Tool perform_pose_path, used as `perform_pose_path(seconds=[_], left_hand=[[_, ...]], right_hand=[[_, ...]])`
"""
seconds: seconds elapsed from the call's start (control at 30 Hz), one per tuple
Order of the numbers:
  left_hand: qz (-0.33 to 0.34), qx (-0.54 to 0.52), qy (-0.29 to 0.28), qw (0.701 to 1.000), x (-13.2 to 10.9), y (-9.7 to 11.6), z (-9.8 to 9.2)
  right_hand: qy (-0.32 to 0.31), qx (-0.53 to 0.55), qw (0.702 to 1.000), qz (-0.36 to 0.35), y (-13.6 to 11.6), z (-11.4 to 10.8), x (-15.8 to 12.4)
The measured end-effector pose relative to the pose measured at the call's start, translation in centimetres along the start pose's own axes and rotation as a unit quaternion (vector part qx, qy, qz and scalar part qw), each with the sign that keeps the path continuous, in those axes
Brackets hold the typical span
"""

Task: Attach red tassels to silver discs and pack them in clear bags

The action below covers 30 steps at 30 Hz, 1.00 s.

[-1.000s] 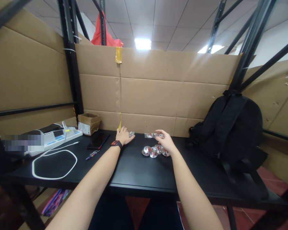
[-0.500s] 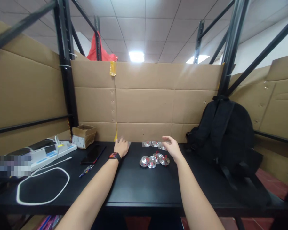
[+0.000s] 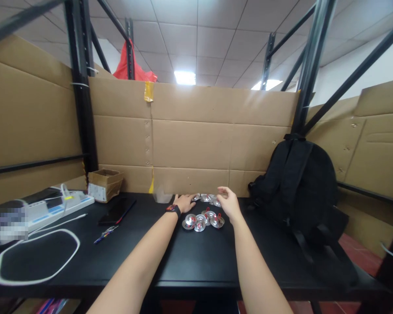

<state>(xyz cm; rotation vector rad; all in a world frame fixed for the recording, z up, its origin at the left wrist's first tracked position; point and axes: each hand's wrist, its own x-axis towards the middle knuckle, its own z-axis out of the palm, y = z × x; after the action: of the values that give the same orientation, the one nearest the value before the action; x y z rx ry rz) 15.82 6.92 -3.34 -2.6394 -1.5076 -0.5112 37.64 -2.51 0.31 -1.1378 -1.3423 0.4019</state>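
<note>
Several shiny metal finger cymbals (image 3: 199,223) with red loops lie in a loose group on the black tabletop. Behind them, a row of similar cymbals (image 3: 205,198) in clear plastic lies close to the cardboard wall. My left hand (image 3: 184,203), wearing a dark watch, reaches with outstretched fingers to the left end of that row; whether it touches is hard to see. At the row's right end is my right hand (image 3: 228,202), its fingers bent and apart from the thumb, with nothing visible between them. A crumpled clear plastic bag (image 3: 163,195) rests left of my left hand.
A black backpack (image 3: 301,183) stands at the right. Toward the left are a small open cardboard box (image 3: 105,185), a dark flat device (image 3: 116,212), a keyring (image 3: 105,234), a white power strip (image 3: 65,212) and a looped white cable (image 3: 77,244). Cardboard (image 3: 190,144) walls the back.
My left hand has moved right, away from the clear plastic bag, to the bagged cymbals. My right hand stays near the row's right end. The view has shifted slightly to the right.
</note>
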Motion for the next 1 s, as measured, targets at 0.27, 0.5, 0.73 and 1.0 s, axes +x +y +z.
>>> perform_pose_path(seconds=[0.27,0.5,0.73,1.0], left_hand=[[-0.056,-0.006,-0.002,0.998,-2.5,-2.4,-2.1],[-0.078,-0.171,0.084,0.979,-4.3,-3.8,-4.8],[-0.068,-0.62,0.083,0.777,-7.6,-1.3,-3.9],[-0.072,-0.625,0.085,0.772,-8.7,0.2,-3.2]], right_hand=[[-0.046,-0.01,0.999,-0.018,-1.4,1.7,-0.7],[-0.093,-0.046,0.994,-0.024,-1.7,2.9,-1.6],[-0.201,0.11,0.972,0.045,-2.4,6.2,-3.6],[-0.202,0.159,0.964,0.063,-2.0,7.2,-4.2]])
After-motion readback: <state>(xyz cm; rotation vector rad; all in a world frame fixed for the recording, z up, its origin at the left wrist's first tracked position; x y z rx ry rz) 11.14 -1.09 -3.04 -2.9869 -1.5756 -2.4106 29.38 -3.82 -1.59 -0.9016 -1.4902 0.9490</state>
